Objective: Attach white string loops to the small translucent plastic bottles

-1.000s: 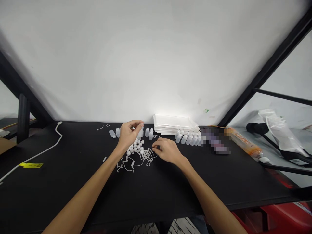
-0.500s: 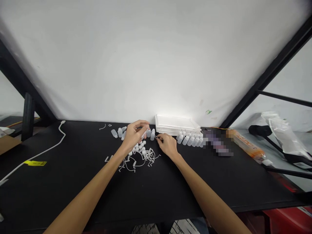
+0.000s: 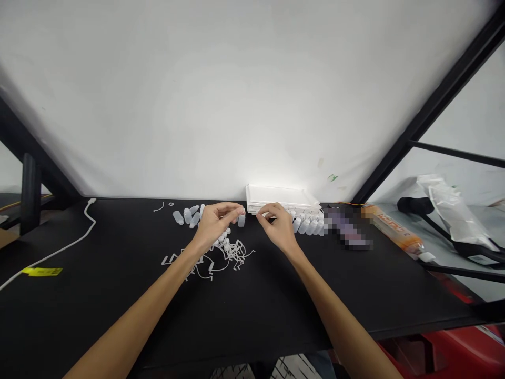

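Note:
My left hand (image 3: 216, 223) is closed in a pinch, its thumb and fingertips at the top of a small translucent plastic bottle (image 3: 241, 220). My right hand (image 3: 276, 226) is just to the right, fingers curled and fingertips together in front of the white stack; whatever they hold, if anything, is too small to make out. Several similar bottles (image 3: 178, 217) lie and stand left of my left hand. Below it lies a pile of white round caps and thin white straps (image 3: 235, 252). Several capped bottles (image 3: 304, 226) form a row beyond my right hand.
A stack of flat white trays (image 3: 278, 196) rests against the wall. Rightward are a blurred purple item (image 3: 347, 226) and an orange-labelled clear package (image 3: 398, 230). On the left, a white cable (image 3: 59, 251) with a yellow tag (image 3: 42, 272) crosses the black tabletop (image 3: 244, 316).
My left hand's fingertips have moved onto the top of the standing bottle. My right hand has drawn back from beside that bottle and lifted slightly. The whole view has shifted a little.

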`<action>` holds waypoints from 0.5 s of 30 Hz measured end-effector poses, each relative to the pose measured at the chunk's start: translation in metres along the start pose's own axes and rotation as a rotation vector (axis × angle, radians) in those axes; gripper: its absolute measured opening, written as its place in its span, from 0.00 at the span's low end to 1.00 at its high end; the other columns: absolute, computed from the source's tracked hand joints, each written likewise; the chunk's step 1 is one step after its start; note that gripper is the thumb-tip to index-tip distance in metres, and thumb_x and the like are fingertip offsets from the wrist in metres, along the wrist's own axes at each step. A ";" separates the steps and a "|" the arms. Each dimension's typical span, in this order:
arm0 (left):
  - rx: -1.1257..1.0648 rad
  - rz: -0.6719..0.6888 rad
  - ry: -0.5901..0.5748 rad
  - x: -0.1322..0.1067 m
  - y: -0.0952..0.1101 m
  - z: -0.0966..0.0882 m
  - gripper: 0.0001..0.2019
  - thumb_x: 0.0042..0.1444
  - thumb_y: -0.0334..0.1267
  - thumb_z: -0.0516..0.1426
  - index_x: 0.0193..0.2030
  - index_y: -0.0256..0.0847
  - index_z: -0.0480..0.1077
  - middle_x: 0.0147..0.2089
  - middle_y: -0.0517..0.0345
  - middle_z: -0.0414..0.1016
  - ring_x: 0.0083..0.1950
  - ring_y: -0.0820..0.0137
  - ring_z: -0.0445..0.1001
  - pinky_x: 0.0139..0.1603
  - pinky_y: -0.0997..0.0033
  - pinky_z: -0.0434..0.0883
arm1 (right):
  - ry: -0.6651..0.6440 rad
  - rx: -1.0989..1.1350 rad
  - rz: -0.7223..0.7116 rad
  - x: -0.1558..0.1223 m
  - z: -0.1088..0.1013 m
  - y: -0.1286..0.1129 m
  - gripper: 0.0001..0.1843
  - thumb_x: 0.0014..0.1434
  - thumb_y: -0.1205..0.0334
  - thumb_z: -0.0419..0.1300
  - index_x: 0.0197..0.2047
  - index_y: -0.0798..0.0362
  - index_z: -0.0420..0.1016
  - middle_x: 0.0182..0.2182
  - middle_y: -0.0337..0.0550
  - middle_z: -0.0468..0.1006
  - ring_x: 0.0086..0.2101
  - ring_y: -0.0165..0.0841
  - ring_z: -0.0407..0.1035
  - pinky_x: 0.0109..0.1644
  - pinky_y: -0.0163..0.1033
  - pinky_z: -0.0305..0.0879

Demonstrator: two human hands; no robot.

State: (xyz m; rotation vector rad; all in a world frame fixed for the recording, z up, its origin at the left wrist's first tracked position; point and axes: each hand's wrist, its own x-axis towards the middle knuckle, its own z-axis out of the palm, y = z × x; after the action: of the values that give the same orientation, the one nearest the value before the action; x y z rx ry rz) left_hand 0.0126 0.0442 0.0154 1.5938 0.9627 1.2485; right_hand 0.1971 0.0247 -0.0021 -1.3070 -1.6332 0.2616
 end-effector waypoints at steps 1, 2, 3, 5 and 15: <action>-0.004 -0.009 -0.004 0.000 -0.001 0.001 0.14 0.52 0.47 0.62 0.36 0.37 0.78 0.25 0.57 0.71 0.20 0.78 0.60 0.18 0.75 0.56 | 0.007 0.078 0.001 -0.001 -0.003 -0.004 0.05 0.56 0.63 0.58 0.32 0.53 0.75 0.38 0.43 0.75 0.28 0.29 0.71 0.30 0.34 0.64; -0.013 -0.019 -0.009 0.001 -0.003 0.001 0.14 0.52 0.47 0.62 0.36 0.37 0.78 0.24 0.58 0.69 0.19 0.78 0.58 0.17 0.75 0.55 | 0.002 0.147 0.004 -0.002 -0.005 -0.008 0.06 0.56 0.62 0.58 0.32 0.53 0.75 0.38 0.44 0.75 0.29 0.30 0.71 0.27 0.33 0.62; -0.027 -0.028 -0.017 0.001 -0.004 0.002 0.15 0.53 0.48 0.61 0.36 0.37 0.78 0.24 0.59 0.68 0.18 0.79 0.57 0.17 0.75 0.54 | -0.012 0.199 0.003 -0.003 -0.005 -0.011 0.06 0.56 0.62 0.58 0.32 0.53 0.74 0.39 0.45 0.75 0.30 0.30 0.72 0.25 0.32 0.61; -0.059 -0.044 -0.042 0.001 -0.005 0.004 0.15 0.53 0.48 0.60 0.36 0.37 0.77 0.23 0.60 0.65 0.19 0.79 0.56 0.18 0.75 0.54 | -0.048 0.252 -0.010 -0.007 -0.003 -0.017 0.06 0.57 0.62 0.58 0.32 0.53 0.74 0.39 0.45 0.76 0.30 0.31 0.73 0.23 0.32 0.60; -0.094 -0.029 -0.142 -0.002 -0.010 0.011 0.14 0.57 0.46 0.57 0.40 0.37 0.75 0.23 0.61 0.60 0.24 0.76 0.57 0.20 0.77 0.53 | -0.074 0.188 -0.061 -0.015 0.006 -0.021 0.06 0.57 0.64 0.58 0.32 0.52 0.77 0.33 0.42 0.80 0.31 0.32 0.74 0.28 0.32 0.65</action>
State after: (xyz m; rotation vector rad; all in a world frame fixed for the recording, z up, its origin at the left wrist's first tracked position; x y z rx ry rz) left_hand 0.0222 0.0439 0.0039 1.5668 0.8230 1.1287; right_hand 0.1781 0.0066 0.0013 -1.1153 -1.6649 0.4206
